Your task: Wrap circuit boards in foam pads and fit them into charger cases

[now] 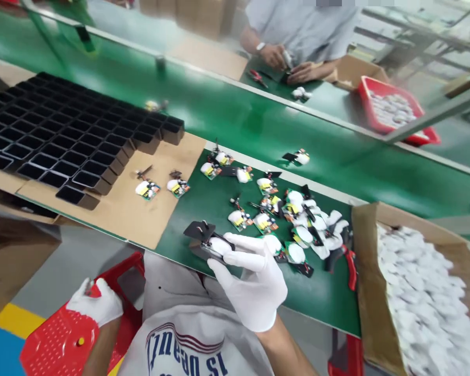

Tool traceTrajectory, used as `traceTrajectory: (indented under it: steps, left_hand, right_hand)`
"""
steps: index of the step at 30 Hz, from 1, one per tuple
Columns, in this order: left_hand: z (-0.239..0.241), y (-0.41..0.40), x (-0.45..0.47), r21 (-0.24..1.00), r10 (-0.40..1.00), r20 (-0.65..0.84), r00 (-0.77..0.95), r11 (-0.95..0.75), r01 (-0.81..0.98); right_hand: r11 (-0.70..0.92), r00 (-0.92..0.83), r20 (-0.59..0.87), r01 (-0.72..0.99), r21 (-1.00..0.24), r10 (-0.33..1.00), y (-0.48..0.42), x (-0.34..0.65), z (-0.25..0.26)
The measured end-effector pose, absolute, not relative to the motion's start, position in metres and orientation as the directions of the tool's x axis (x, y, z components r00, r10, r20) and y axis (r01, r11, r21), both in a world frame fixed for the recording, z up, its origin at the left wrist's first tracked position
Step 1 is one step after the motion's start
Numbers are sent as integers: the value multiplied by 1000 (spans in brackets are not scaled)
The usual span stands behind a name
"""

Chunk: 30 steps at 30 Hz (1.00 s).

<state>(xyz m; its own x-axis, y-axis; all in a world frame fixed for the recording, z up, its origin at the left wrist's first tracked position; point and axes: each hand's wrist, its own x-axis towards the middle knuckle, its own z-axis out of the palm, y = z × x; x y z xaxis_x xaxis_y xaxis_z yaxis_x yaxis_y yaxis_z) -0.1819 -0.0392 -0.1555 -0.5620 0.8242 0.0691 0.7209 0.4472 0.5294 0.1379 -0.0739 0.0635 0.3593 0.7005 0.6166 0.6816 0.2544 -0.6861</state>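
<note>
My right hand (254, 279), in a white glove, is closed around a black plastic case (200, 251) at the table's front edge. A small assembly with a white pad (219, 245) and a black flap (199, 230) sits at the case's opening. My left hand (96, 303), also gloved, is low at the left over a red plastic stool (58, 339). Its fingers are curled; what they hold, if anything, I cannot make out. Several circuit boards (239, 219) with white pads and yellow parts lie on the green tabletop beyond my right hand.
Rows of open black cases (74, 196) stand on cardboard (164, 209) at the left. At the right are red-handled pliers (351, 269) and a carton (370, 292) of white pads. Behind a rail, a co-worker's hands (274, 56) work near a red basket (409, 99).
</note>
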Motion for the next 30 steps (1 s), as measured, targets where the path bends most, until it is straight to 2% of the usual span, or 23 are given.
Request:
traceTrajectory:
  steps: [3,5,6,7,8,10,13,16,19,24,27,30]
  left_hand:
    - [-88,-55,-124,670,876,182,-446,222,709]
    - [-39,-77,-80,761,944,195,-264,24,649]
    - [-16,-88,-58,886,984,162,-73,-113,449]
    - [4,-99,-37,964,986,124,108,-146,224]
    - [20,-109,-18,994,965,81,251,-97,52]
    - [40,-126,14,984,915,19,403,54,-169]
    - [43,-145,39,929,870,-54,490,224,-296]
    - [39,-158,41,911,853,-50,519,252,-327]
    - [43,-165,34,922,824,-72,562,271,-278]
    - [57,-164,18,859,742,-228,631,458,-229]
    - [57,-162,12,771,646,-320,693,603,-205]
    - [53,-162,8,714,590,-352,726,671,-199]
  right_hand:
    - [293,414,620,620,-728,667,-106,144,65]
    - [306,468,597,557,-772,652,-128,144,66]
    - [312,496,583,526,-791,643,-138,144,66]
    - [318,521,572,498,-807,634,-148,143,67]
    - [327,536,568,481,-813,624,-157,143,67]
    - [344,544,585,485,-804,601,-175,144,69]
    - [347,529,634,545,-763,564,-197,148,71]
    - [332,504,645,577,-746,574,-216,155,73]
    - [313,428,646,621,-718,632,-228,162,72]
    - [452,106,756,744,-491,646,-229,176,73]
    - [476,-11,704,744,-469,710,-224,183,76]
    - [452,-82,593,734,-508,801,-221,183,78]
